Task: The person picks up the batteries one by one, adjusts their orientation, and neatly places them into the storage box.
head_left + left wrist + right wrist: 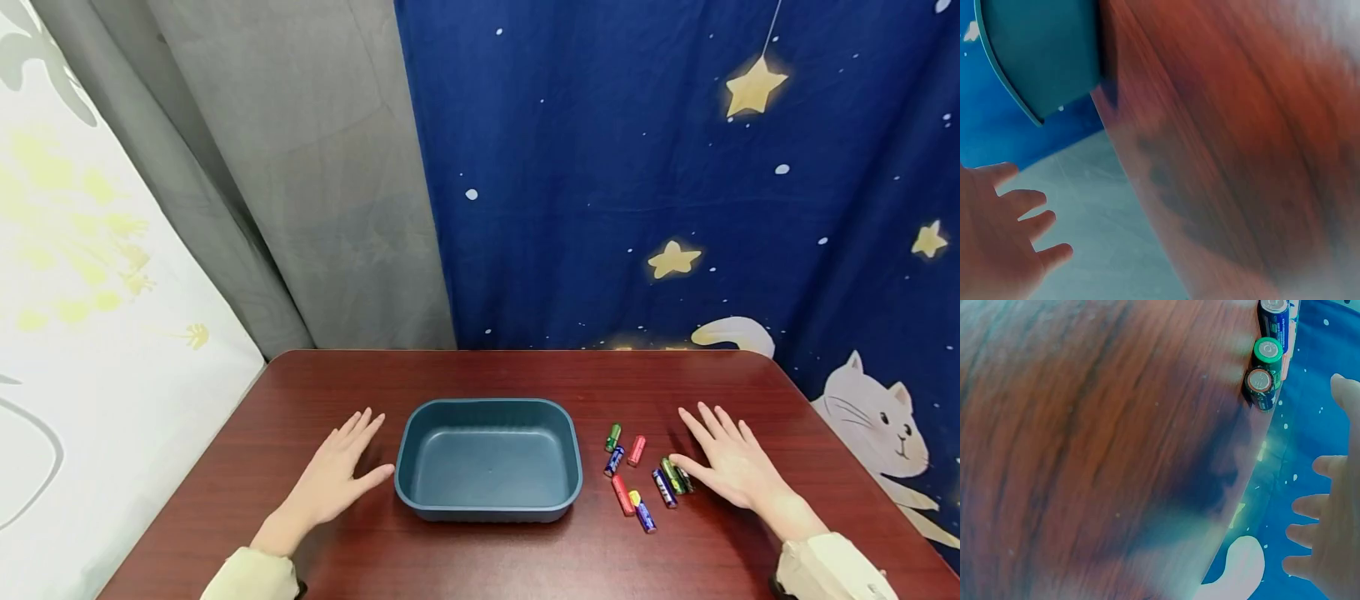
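Note:
A dark teal rectangular tub (489, 508) sits on the table between my hands. My left hand (330, 479), fingers straight, is held over the table just left of the tub and holds nothing. My right hand (738, 467) is spread over the table at the right, also holding nothing. Close to its thumb lie a green battery (670, 475), a blue battery (663, 488) and a dark battery (1260, 387). Nearer the tub are more loose batteries: a small green battery (613, 437), a pink battery (637, 451), a red battery (622, 495) and a blue-and-yellow battery (642, 512).
The reddish-brown wooden table (352, 558) has rounded far corners. Behind it hang a grey curtain (322, 167) and a blue curtain (585, 167) with stars and a cat. A white patterned cloth (97, 375) hangs along the left side.

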Action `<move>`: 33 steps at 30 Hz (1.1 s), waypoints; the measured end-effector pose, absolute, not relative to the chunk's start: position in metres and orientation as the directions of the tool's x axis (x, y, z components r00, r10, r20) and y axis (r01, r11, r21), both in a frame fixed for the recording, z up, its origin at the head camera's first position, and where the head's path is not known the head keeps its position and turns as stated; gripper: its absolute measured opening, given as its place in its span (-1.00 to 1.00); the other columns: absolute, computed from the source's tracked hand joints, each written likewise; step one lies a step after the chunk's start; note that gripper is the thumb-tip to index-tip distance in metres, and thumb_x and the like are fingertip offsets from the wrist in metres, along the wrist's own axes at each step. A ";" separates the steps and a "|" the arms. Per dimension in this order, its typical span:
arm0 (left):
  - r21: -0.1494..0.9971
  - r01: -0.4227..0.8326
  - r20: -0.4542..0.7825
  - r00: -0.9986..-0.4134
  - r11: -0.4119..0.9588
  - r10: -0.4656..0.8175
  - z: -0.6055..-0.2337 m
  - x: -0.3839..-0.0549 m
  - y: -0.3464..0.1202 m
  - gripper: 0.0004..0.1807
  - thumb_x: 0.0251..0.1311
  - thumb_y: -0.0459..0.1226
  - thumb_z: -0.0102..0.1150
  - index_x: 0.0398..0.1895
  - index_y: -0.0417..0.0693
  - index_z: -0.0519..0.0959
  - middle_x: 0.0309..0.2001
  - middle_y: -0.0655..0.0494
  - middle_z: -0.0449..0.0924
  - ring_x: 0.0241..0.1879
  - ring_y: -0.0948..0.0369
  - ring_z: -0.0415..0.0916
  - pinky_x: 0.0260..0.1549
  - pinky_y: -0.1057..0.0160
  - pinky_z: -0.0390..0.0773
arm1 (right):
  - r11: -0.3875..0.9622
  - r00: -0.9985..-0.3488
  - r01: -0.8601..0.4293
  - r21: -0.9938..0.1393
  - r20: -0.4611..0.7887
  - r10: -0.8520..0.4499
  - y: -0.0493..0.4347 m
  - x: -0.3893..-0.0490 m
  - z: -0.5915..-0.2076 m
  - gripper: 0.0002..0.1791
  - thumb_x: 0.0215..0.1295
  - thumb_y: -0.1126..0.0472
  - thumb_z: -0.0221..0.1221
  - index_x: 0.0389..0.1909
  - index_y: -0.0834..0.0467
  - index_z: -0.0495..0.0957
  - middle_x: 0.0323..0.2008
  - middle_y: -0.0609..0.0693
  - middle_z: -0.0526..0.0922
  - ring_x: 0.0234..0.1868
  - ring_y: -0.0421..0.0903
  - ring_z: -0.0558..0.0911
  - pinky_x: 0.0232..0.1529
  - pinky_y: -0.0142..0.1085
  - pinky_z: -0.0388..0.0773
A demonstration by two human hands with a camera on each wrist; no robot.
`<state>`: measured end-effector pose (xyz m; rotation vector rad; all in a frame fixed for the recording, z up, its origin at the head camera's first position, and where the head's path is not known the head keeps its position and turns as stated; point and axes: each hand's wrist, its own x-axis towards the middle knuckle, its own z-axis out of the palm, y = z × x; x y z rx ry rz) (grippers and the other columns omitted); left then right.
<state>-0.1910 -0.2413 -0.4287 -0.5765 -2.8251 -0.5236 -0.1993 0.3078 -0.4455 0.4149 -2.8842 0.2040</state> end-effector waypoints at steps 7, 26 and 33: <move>0.329 0.466 0.313 -0.874 0.821 0.371 -0.430 -0.181 -0.231 -0.18 0.04 0.10 0.16 0.34 -0.04 0.19 0.32 -0.09 0.15 0.31 -0.04 0.04 0.16 -0.15 0.08 | 0.950 -0.946 -0.284 -0.128 0.200 -0.256 0.308 -0.199 -0.445 -0.16 0.16 -0.29 0.01 0.25 0.28 0.21 0.23 0.44 0.16 0.21 0.40 0.13 0.13 0.26 0.00; 0.345 0.477 0.271 -0.875 0.808 0.400 -0.437 -0.176 -0.222 0.04 -0.23 0.30 0.22 0.31 -0.07 0.24 0.30 -0.02 0.22 0.27 0.03 0.17 0.11 -0.06 0.27 | 0.904 -0.940 -0.318 -0.284 0.219 -0.262 0.308 -0.197 -0.442 -0.25 0.19 -0.16 0.09 0.23 0.30 0.25 0.18 0.38 0.28 0.19 0.31 0.24 0.10 0.17 0.17; 0.357 0.459 0.250 -0.886 0.813 0.391 -0.437 -0.176 -0.222 0.06 -0.24 0.33 0.20 0.32 -0.06 0.23 0.30 -0.01 0.21 0.27 0.04 0.16 0.11 -0.06 0.27 | 0.856 -0.952 -0.298 -0.422 0.194 -0.236 0.310 -0.197 -0.439 -0.33 0.25 -0.09 0.06 0.21 0.32 0.28 0.13 0.34 0.36 0.13 0.27 0.32 0.06 0.19 0.20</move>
